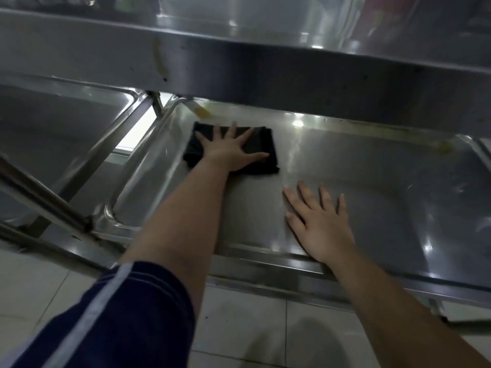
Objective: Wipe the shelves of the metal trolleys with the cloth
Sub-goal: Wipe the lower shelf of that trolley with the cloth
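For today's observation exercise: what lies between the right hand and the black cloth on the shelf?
Nothing: in the head view only bare metal shelf separates the right hand from the cloth under the left hand.

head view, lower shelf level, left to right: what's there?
neighbouring trolley's shelf → black cloth under the flat left hand → right hand flat on the bare shelf → yellowish stain near the far right rim.

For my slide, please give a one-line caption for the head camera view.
Left hand presses a black cloth flat on the lower trolley shelf; right hand rests open beside it.
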`<action>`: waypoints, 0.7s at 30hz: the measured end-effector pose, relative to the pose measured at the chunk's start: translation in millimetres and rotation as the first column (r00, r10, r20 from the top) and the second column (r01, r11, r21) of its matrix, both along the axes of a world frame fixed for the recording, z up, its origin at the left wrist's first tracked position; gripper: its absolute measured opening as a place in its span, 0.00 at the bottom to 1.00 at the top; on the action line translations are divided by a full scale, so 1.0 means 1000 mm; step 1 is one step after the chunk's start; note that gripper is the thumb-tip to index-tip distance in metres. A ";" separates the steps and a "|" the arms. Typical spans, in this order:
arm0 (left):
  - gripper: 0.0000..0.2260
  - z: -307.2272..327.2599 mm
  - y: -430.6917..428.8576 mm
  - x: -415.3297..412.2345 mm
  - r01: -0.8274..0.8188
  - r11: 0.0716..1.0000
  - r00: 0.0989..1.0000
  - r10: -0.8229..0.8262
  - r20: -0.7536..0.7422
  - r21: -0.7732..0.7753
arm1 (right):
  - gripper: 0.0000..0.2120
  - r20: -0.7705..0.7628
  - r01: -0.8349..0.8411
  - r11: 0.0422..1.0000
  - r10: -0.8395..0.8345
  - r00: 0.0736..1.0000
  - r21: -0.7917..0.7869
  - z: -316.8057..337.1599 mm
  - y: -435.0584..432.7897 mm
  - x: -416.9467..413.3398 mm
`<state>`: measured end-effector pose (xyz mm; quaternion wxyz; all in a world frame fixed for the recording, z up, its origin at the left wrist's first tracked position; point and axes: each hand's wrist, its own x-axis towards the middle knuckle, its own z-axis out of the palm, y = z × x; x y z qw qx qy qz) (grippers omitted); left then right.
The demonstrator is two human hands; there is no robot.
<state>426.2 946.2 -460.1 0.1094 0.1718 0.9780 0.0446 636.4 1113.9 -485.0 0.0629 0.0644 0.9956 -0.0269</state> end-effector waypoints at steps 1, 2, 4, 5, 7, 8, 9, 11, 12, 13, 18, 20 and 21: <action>0.41 0.000 0.021 0.006 0.041 0.999 0.999 -0.041 0.009 -0.001 | 0.35 -0.003 0.000 1.000 0.000 1.000 -0.004 0.000 0.001 0.000; 0.41 -0.002 0.037 0.014 0.079 0.997 0.997 -0.079 0.015 -0.001 | 0.35 -0.004 0.002 1.000 -0.002 1.000 -0.007 -0.001 0.002 0.000; 0.40 -0.007 0.042 0.024 0.123 0.992 0.992 -0.123 -0.002 0.003 | 0.33 -0.002 0.001 1.000 -0.001 1.000 -0.016 0.000 0.003 0.000; 0.39 -0.007 0.031 0.022 0.130 0.991 0.991 -0.130 -0.020 0.009 | 0.33 0.001 0.001 1.000 -0.001 1.000 -0.022 0.000 0.003 0.000; 0.38 -0.007 -0.010 0.009 0.089 0.996 0.994 -0.088 -0.060 0.022 | 0.34 0.000 -0.005 1.000 0.005 1.000 -0.028 0.001 0.003 0.001; 0.38 -0.005 -0.035 -0.001 0.028 0.999 0.997 -0.026 -0.069 0.031 | 0.34 -0.001 -0.006 1.000 0.006 1.000 -0.025 0.002 0.002 0.001; 0.39 -0.004 -0.060 -0.011 -0.043 0.999 0.997 0.045 -0.065 0.031 | 0.34 -0.005 -0.006 1.000 0.006 1.000 -0.020 0.002 0.001 0.001; 0.41 0.000 -0.093 -0.025 -0.140 0.990 0.990 0.140 -0.035 0.001 | 0.34 -0.013 -0.007 1.000 0.007 1.000 -0.005 0.002 -0.003 0.000; 0.42 0.001 -0.095 -0.029 -0.157 0.987 0.987 0.157 -0.022 -0.017 | 0.34 -0.011 -0.007 1.000 0.007 1.000 0.002 0.002 -0.003 -0.001; 0.42 0.000 -0.089 -0.030 -0.162 0.987 0.987 0.162 -0.019 -0.022 | 0.34 -0.007 -0.006 1.000 0.006 1.000 0.007 0.002 -0.003 0.000; 0.39 -0.004 0.022 -0.014 0.016 0.999 1.000 -0.015 -0.023 0.044 | 0.32 0.007 -0.010 1.000 0.010 1.000 0.014 0.002 0.001 0.001; 0.38 -0.005 0.064 0.004 0.115 0.992 0.993 -0.114 -0.014 0.053 | 0.29 0.019 0.004 1.000 -0.004 1.000 -0.008 0.003 0.002 0.002; 0.38 -0.006 0.073 0.010 0.134 0.989 0.991 -0.133 -0.015 0.056 | 0.28 0.026 0.006 1.000 -0.006 1.000 -0.013 0.003 0.003 0.002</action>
